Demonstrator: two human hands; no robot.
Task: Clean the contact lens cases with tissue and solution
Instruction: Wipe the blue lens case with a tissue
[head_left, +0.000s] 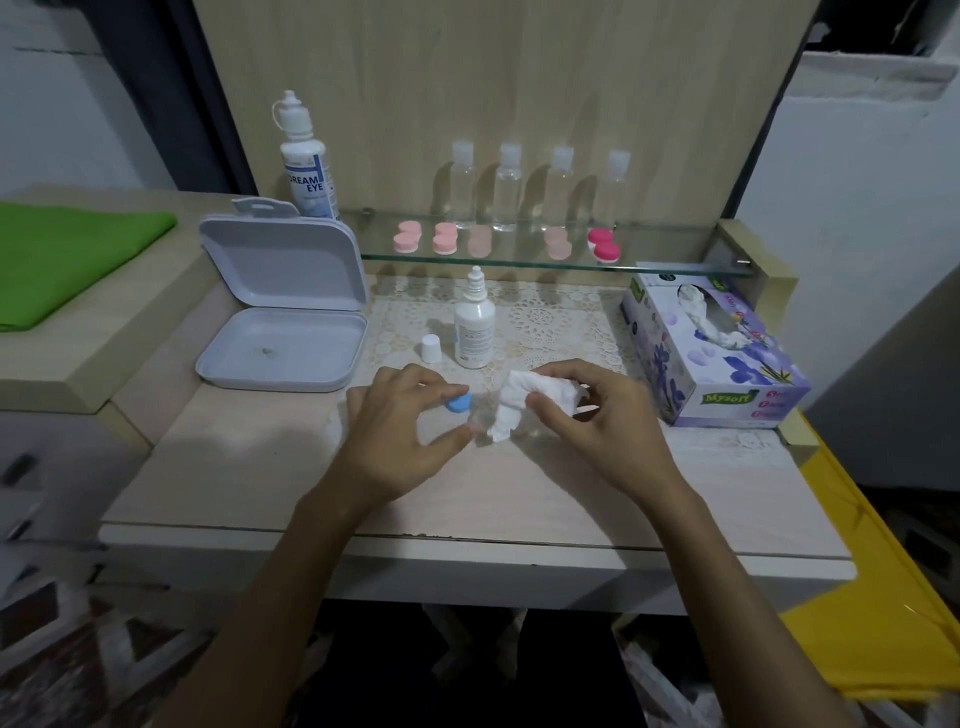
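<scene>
Tissue (524, 402) pinched in our right hand (597, 431) wipes a clear lens case (480, 423) on the desk; our left hand (400, 431) pinches its blue-capped (460, 401) end; shelf cases (447, 238) look untouched, we judge.

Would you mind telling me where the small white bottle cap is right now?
In the head view, the small white cap stands on the lace mat, just left of the small solution bottle and beyond the left hand.

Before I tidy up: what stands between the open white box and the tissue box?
In the head view, a small solution bottle, uncapped, with its white cap beside it, on the lace mat.
</scene>
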